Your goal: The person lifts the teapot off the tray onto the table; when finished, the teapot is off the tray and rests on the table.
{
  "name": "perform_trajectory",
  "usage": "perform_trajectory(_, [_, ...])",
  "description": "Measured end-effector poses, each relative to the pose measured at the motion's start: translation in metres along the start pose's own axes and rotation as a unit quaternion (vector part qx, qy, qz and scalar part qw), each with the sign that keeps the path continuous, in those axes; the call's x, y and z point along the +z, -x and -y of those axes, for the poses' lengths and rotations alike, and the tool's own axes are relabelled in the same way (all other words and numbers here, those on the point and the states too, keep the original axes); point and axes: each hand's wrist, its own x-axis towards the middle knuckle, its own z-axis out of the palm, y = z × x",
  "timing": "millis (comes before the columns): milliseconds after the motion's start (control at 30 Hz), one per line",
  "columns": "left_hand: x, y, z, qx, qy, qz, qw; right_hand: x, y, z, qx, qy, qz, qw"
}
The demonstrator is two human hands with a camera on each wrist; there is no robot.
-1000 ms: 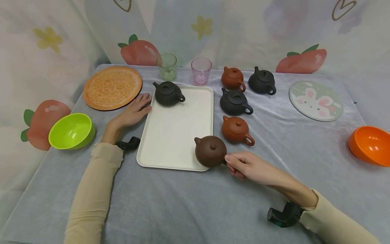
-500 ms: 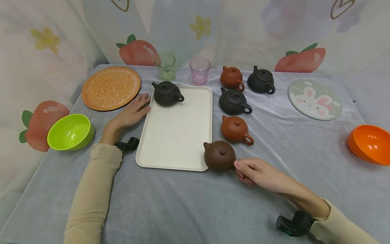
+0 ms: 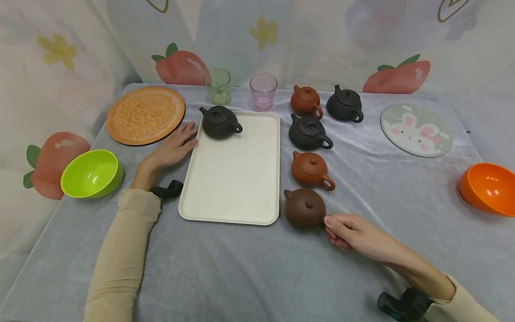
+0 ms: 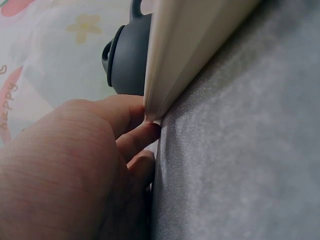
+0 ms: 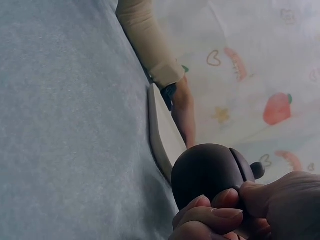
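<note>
Teapot work shows at lower centre of the head view, but going from the left: a green bowl sits at the left edge on the table, with an orange round mat above it. The left hand lies flat, fingers straight and relaxed, touching the left rim of the cream tray; the wrist view shows the fingertips against the tray's edge. A black teapot stands in the tray's upper left corner. A green glass and a pink glass stand above the tray. Right of the tray, in a column, are a black pot and a red-brown pot, with two more pots above them. The brown teapot stands on the table just beside the tray's lower right corner. The right hand grips its handle with curled fingers. A rabbit mat and an orange bowl lie at the right.
</note>
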Motion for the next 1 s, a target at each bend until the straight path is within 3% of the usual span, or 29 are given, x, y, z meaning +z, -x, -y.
perform_trajectory(333, [0.000,0.000,0.003,-0.006,-0.003,0.005,1.0000,-0.004,0.017,-0.006,-0.011,-0.016,-0.013,1.000])
perform_trajectory(633, [-0.001,-0.002,0.003,-0.007,-0.004,0.003,1.0000,-0.012,0.032,-0.007,0.031,-0.009,-0.029,0.999])
perform_trajectory(1000, [0.000,-0.002,0.003,-0.006,-0.003,0.007,1.0000,-0.023,0.050,-0.015,0.036,-0.026,-0.028,0.999])
